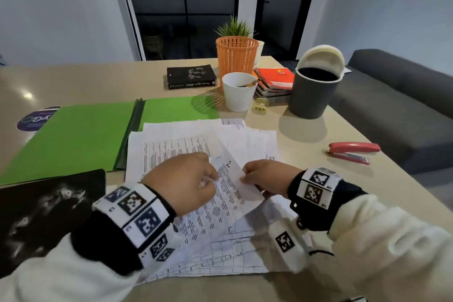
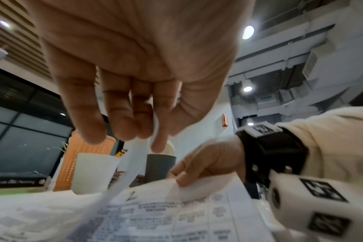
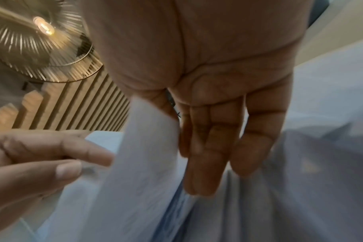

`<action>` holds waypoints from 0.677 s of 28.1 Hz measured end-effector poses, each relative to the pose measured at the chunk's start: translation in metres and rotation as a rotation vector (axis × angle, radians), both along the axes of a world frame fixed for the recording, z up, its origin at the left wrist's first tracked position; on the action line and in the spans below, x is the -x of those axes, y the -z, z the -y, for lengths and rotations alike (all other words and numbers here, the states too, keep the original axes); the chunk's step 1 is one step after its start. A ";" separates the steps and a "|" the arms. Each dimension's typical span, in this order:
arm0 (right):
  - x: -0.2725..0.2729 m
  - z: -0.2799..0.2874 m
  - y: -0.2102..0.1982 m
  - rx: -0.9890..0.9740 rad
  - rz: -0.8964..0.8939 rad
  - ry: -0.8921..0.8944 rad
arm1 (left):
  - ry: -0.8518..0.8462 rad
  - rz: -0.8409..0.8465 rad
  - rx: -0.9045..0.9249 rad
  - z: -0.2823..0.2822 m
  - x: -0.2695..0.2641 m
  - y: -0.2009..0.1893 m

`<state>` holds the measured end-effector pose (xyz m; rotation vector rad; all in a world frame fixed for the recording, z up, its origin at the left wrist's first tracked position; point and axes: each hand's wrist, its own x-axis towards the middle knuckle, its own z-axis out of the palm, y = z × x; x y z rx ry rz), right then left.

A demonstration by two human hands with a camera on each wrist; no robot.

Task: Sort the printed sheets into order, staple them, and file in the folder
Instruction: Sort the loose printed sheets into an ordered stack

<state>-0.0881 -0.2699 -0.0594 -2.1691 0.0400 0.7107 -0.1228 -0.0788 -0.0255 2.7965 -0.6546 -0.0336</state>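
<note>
Left hand (image 1: 182,180): thumb and fingertips (image 2: 158,144) pinched on a sheet's lifted edge.
Right hand (image 1: 266,178): thumb and fingers pinched on the sheet marked 2 (image 1: 229,189), which is between both hands.
Loose sheets (image 1: 196,144): spread under and beyond the fingers.
Folder (image 1: 81,135): green, open, beyond the left fingers.
Stapler (image 1: 353,152): red, well right of the right fingers.

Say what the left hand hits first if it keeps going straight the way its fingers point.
Probably the right hand. The left hand points rightward across the sheet marked 2, which both hands pinch, so the gap between them is only that paper. Depth is hard to judge; it might pass just ahead of the right knuckles.
</note>
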 end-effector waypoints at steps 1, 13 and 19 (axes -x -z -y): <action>0.000 0.001 0.001 0.016 -0.010 -0.027 | 0.027 -0.014 -0.050 0.005 0.001 0.004; 0.010 0.006 0.004 0.230 0.135 -0.154 | 0.162 -0.236 -0.063 0.011 0.006 0.020; 0.013 0.008 0.001 0.178 0.206 -0.082 | 0.112 -0.318 0.109 0.000 -0.002 0.005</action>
